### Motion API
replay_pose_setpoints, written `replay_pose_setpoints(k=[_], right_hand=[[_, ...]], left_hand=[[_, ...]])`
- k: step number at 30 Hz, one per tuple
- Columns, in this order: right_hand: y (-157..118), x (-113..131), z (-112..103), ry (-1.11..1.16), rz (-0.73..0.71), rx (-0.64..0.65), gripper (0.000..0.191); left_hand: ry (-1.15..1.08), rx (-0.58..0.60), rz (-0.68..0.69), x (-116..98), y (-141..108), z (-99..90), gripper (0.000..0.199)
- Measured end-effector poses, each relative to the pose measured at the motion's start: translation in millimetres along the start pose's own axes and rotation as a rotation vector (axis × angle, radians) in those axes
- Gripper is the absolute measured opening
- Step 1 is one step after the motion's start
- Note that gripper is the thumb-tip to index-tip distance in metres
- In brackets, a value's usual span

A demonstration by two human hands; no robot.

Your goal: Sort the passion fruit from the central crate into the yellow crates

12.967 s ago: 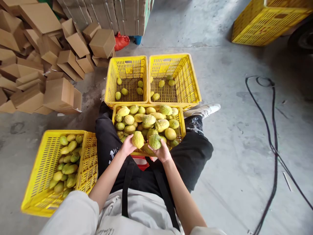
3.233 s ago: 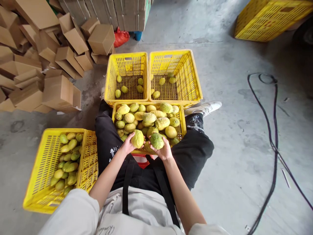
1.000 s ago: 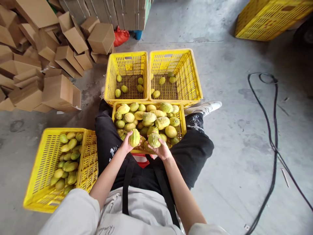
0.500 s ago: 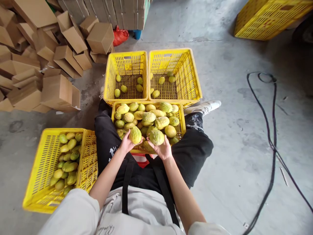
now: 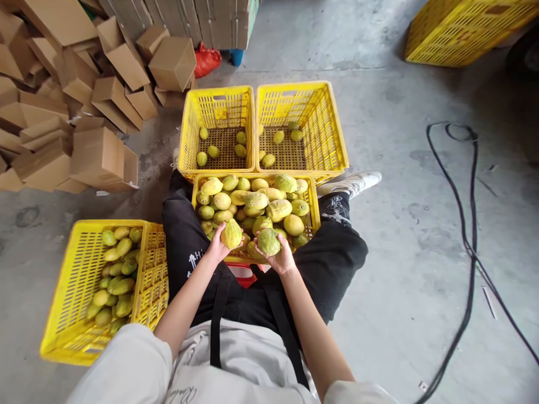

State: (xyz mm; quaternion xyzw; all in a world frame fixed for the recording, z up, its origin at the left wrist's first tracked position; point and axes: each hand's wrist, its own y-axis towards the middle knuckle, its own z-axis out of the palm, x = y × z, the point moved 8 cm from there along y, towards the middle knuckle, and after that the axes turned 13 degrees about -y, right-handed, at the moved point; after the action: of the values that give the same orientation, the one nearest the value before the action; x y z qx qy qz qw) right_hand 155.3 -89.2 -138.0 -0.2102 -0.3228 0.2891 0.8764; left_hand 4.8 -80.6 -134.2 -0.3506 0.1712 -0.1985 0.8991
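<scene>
My left hand [image 5: 218, 246] is closed around a yellow-green papaya [image 5: 231, 234], with the fingers partly hidden beneath it. A greener papaya [image 5: 268, 242] rests in my right hand [image 5: 283, 257], gripped between thumb and fingers. Both hands are over the near edge of a yellow crate [image 5: 315, 210] between my legs, which is heaped with papayas in mixed yellow and green. The two held fruits are apart from each other, side by side.
Beyond the full crate stand a left yellow crate [image 5: 182, 132] and a right yellow crate [image 5: 337, 129], each holding several papayas. Another crate [image 5: 63, 303] of papayas sits at my left. Cardboard boxes [image 5: 96, 154] pile up behind it. A black cable [image 5: 472, 224] lies on the right.
The papaya in my right hand has been turned, showing a greener side. The left papaya has shifted slightly to the left. Both hands keep hold of their fruit.
</scene>
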Motion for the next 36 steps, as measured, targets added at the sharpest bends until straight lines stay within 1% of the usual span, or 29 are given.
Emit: replay_pose_setpoints(k=[4, 6, 10, 14, 16, 19, 23, 26, 30, 34, 36], right_hand=[[-3.3, 5.2, 6.8, 0.034, -0.012, 0.02, 0.038], [-4.3, 7.5, 10.5, 0.03, -0.03, 0.041, 0.039], [-4.1, 9.0, 12.9, -0.006, -0.059, 0.057, 0.04], [-3.2, 8.2, 5.6, -0.003, -0.071, 0.021, 0.041], [-3.3, 6.7, 1.8, -0.004, -0.059, 0.005, 0.043], [-3.5, 5.3, 0.6, -0.016, -0.046, 0.006, 0.042], [-2.3, 3.4, 2.6, -0.034, -0.031, 0.019, 0.039], [-1.1, 2.4, 3.1, -0.043, -0.031, 0.03, 0.037], [0.7, 5.0, 0.2, -0.048, -0.056, -0.003, 0.034], [0.0, 4.9, -0.2, 0.004, -0.051, -0.037, 0.032], [-3.1, 4.2, 2.6, 0.041, -0.049, -0.026, 0.031]], left_hand=[[-0.084, 0.13, -0.073, 3.4, -6.0, 12.3, 0.049], [-0.13, 0.153, -0.102, 5.0, -8.2, 14.9, 0.046], [-0.149, 0.126, -0.113, 7.4, -6.9, 11.3, 0.038], [-0.101, 0.074, -0.112, 9.4, -3.9, 4.6, 0.033], [-0.067, 0.078, -0.104, 9.3, -3.6, 4.9, 0.032], [-0.023, 0.095, -0.103, 9.8, -3.9, 7.7, 0.034], [-0.007, 0.049, -0.12, 11.5, -3.2, 5.0, 0.038], [-0.023, 0.041, -0.115, 11.0, -2.5, 3.9, 0.039], [-0.044, 0.045, -0.119, 10.2, -1.9, 4.0, 0.041], [-0.089, 0.056, -0.113, 9.0, -1.1, 5.3, 0.041], [-0.108, 0.049, -0.104, 9.4, -1.7, 4.1, 0.038]])
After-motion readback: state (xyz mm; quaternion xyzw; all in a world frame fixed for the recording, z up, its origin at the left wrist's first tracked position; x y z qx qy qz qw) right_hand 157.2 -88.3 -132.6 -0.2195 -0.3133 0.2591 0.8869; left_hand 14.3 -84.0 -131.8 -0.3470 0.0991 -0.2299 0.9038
